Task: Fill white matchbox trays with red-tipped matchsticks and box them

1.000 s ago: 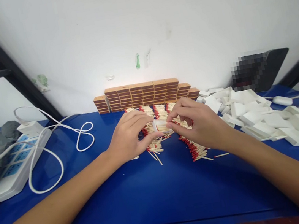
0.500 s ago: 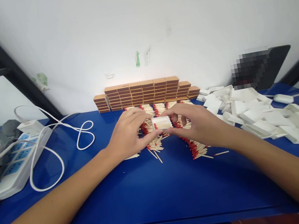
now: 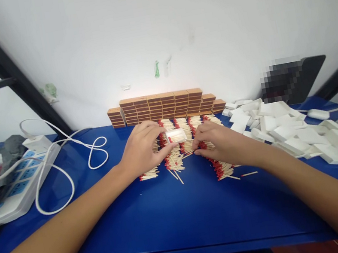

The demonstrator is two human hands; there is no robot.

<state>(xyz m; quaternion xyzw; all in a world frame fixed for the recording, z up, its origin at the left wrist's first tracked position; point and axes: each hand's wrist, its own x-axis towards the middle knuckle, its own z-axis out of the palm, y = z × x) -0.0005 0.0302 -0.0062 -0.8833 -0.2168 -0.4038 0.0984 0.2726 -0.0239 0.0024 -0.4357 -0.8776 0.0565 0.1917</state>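
My left hand (image 3: 143,149) grips the left end of a small white matchbox tray (image 3: 176,135) between thumb and fingers. Inside it lie matches, some red heads showing at the left end. My right hand (image 3: 219,141) is down at the match piles, thumb and forefinger pinched at the end of a loose match (image 3: 188,155). Below and behind both hands, red-tipped matches (image 3: 173,160) lie in several rows on the blue table (image 3: 184,211). The hands cover parts of these rows.
Stacked brown matchboxes (image 3: 162,106) line the wall behind the matches. To the right is a heap of white trays (image 3: 293,126), with a dark tablet-like object (image 3: 307,78) behind. A power strip (image 3: 19,187) and looped white cable (image 3: 70,179) occupy the left side.
My right hand has let go of the tray and moved down to the matches, its fingers closing together. My left hand keeps the tray, now slightly further left and tilted.
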